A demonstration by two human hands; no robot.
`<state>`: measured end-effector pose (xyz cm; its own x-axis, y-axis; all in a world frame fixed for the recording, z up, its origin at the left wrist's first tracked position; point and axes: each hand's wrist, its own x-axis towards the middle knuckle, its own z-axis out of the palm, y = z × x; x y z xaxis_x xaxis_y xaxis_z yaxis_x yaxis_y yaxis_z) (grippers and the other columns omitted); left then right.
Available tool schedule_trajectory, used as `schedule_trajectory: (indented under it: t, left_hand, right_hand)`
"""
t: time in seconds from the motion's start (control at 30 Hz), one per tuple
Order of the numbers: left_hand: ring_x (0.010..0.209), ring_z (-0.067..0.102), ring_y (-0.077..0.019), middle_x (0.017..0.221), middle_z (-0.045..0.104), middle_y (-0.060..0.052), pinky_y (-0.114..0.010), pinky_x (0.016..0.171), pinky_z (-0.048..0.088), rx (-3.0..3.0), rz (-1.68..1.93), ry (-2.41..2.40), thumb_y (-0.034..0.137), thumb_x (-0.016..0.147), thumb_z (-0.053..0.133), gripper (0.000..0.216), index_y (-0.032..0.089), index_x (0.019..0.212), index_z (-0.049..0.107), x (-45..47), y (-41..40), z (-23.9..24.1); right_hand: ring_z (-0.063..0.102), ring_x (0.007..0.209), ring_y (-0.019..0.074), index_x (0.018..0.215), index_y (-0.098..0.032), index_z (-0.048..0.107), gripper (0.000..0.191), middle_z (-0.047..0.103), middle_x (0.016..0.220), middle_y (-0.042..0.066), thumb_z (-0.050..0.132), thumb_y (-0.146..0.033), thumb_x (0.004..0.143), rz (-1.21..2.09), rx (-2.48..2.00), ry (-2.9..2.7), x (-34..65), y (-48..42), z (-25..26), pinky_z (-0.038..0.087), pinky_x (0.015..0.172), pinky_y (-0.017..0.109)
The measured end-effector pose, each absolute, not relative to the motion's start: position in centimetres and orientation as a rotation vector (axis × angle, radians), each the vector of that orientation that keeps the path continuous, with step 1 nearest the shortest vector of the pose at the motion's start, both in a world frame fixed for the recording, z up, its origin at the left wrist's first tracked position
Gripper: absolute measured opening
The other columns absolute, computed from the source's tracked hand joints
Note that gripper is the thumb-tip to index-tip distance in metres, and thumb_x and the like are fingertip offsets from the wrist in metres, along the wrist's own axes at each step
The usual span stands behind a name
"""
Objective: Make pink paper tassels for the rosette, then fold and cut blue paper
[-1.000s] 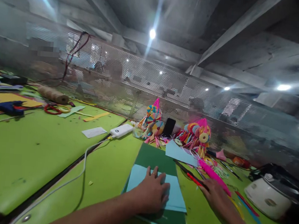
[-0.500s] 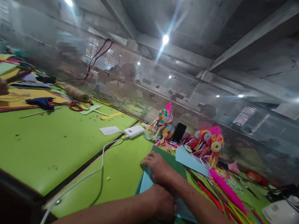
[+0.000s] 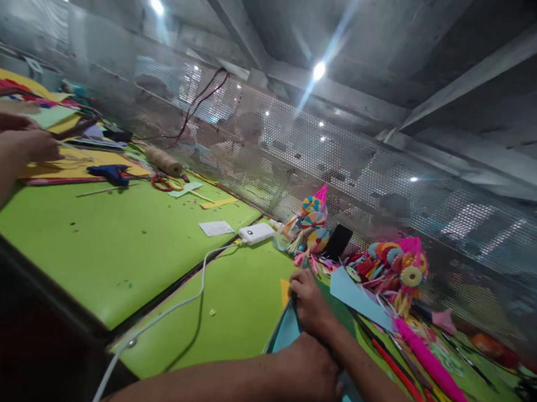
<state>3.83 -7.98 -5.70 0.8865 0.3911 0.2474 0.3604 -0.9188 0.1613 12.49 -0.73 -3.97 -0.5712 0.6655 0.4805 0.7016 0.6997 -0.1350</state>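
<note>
A light blue paper sheet (image 3: pixel 287 334) lies on a dark green mat (image 3: pixel 347 315) on the lime-green table (image 3: pixel 237 297). My left hand (image 3: pixel 313 373) rests on the sheet's near part with its fingers curled down, holding it in place. My right arm crosses over it. My right hand (image 3: pixel 309 303) is closed on the sheet's far left corner, which is lifted a little. A small yellow paper piece (image 3: pixel 284 291) lies just left of that hand.
Another person's hands (image 3: pixel 19 144) work on yellow sheets at far left, near a blue glue gun (image 3: pixel 110 173), twine spool (image 3: pixel 164 162) and red scissors (image 3: pixel 162 183). A white power bank (image 3: pixel 256 233) with cable, paper ornaments (image 3: pixel 311 220), a pink fringed stick (image 3: pixel 432 365) and a mesh fence (image 3: pixel 272 158) are nearby.
My right hand left the sticks at right, crossed over my left and took the blue sheet's far left corner. My left hand slid nearer and curled. The view swung left, showing another person's hands.
</note>
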Motion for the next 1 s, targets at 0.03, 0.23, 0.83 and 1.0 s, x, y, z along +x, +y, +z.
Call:
schedule_trajectory:
  t: [0.03, 0.23, 0.83, 1.0]
  left_hand:
    - [0.109, 0.057, -0.0299, 0.109, 0.067, -0.016, -0.043, 0.093, 0.041, 2.933, 0.417, 0.590, 0.039, 0.090, 0.034, 0.048, 0.008, 0.115, 0.061, 3.9, -8.0, -5.8]
    - [0.116, 0.052, -0.0319, 0.119, 0.061, -0.018, -0.047, 0.096, 0.039, 2.947, 0.494, 0.558, 0.038, 0.090, 0.032, 0.052, 0.005, 0.123, 0.055, 4.6, -8.0, -6.6]
    - [0.086, 0.066, -0.0282, 0.091, 0.071, -0.015, -0.040, 0.075, 0.050, 2.998, 0.430, 0.619, 0.034, 0.088, 0.036, 0.042, 0.010, 0.098, 0.070, 4.5, -8.8, -6.2]
    - [0.087, 0.066, -0.0296, 0.093, 0.071, -0.015, -0.041, 0.075, 0.051, 2.973, 0.375, 0.663, 0.034, 0.088, 0.035, 0.044, 0.010, 0.102, 0.069, 4.6, -9.2, -5.8]
  right_hand:
    - [0.042, 0.091, 0.0191, 0.073, -0.018, 0.052, 0.028, 0.049, 0.091, 0.005, 0.043, 0.007, 0.067, -0.083, -1.039, -2.358, 12.7, -0.9, -4.1, 0.037, 0.078, 0.033]
    - [0.042, 0.091, 0.0200, 0.076, -0.019, 0.054, 0.032, 0.048, 0.090, 0.005, 0.044, 0.007, 0.060, -0.069, -1.068, -2.325, 13.1, -1.5, -4.1, 0.038, 0.079, 0.034]
    - [0.044, 0.090, 0.0199, 0.075, -0.018, 0.062, 0.031, 0.054, 0.086, 0.005, 0.048, 0.007, 0.063, 0.002, -1.076, -2.450, 12.5, -1.3, -4.4, 0.040, 0.082, 0.034]
    - [0.048, 0.096, 0.0199, 0.087, -0.020, 0.066, 0.042, 0.058, 0.094, 0.005, 0.047, 0.009, 0.063, 0.065, -1.091, -2.491, 12.4, -1.6, -4.3, 0.042, 0.086, 0.035]
